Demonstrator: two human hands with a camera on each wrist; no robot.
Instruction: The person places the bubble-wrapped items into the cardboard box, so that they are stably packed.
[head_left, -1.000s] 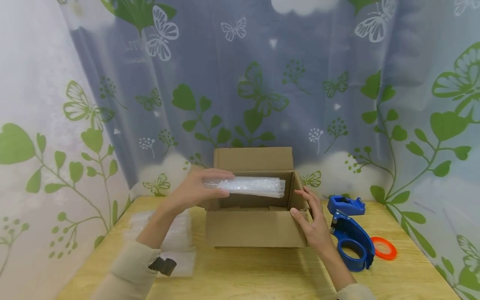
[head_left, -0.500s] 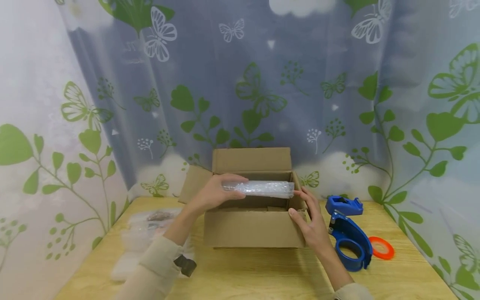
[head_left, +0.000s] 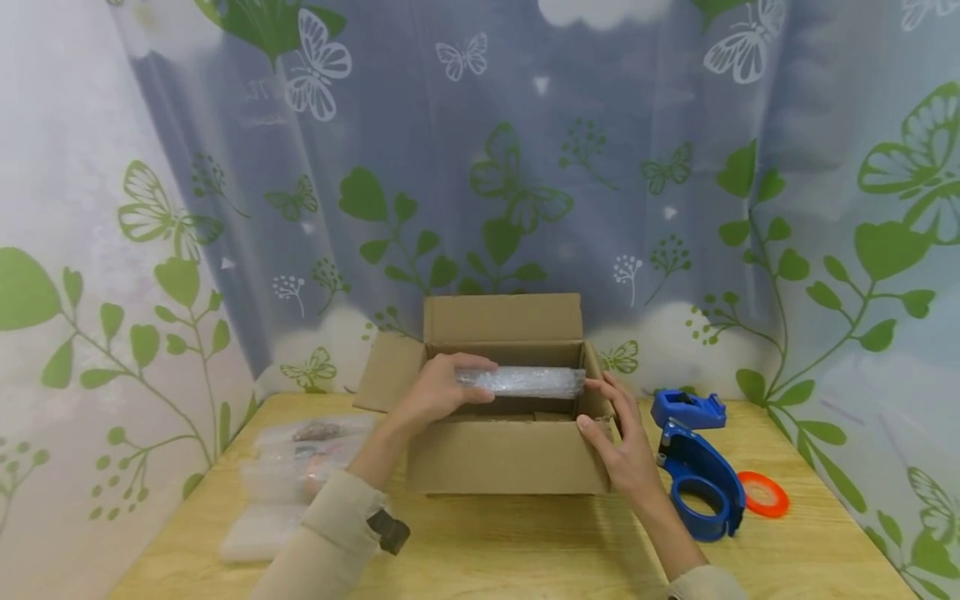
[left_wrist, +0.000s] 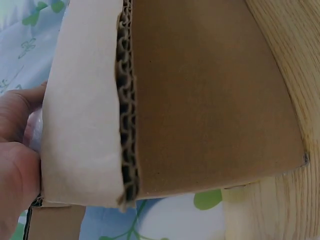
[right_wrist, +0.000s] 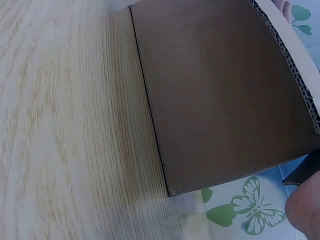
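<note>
An open cardboard box (head_left: 510, 458) stands on the table with its flaps folded out. My left hand (head_left: 441, 387) grips a bubble-wrapped bundle (head_left: 528, 382) by its left end, thumb below and fingers above. The bundle lies level across the box opening, its right end close to my right fingertips. My right hand (head_left: 626, 433) holds the box's right side at the front corner, thumb toward the front flap. In the left wrist view, a front flap (left_wrist: 82, 110) hides most of the bundle. The right wrist view shows the box wall (right_wrist: 220, 95) and part of my right hand (right_wrist: 306, 205).
More clear-wrapped items (head_left: 300, 458) lie on the wooden table (head_left: 465, 550) at the left. To the right are a blue tape dispenser (head_left: 688, 410), a blue hand-held tape cutter (head_left: 701, 483) and an orange-red tape roll (head_left: 763, 495). A patterned curtain (head_left: 420, 125) hangs behind.
My left hand has carried the bundle rightward and slightly down over the box opening. The box's left flap and the wrapped items at left have come into fuller view. My right hand stays put.
</note>
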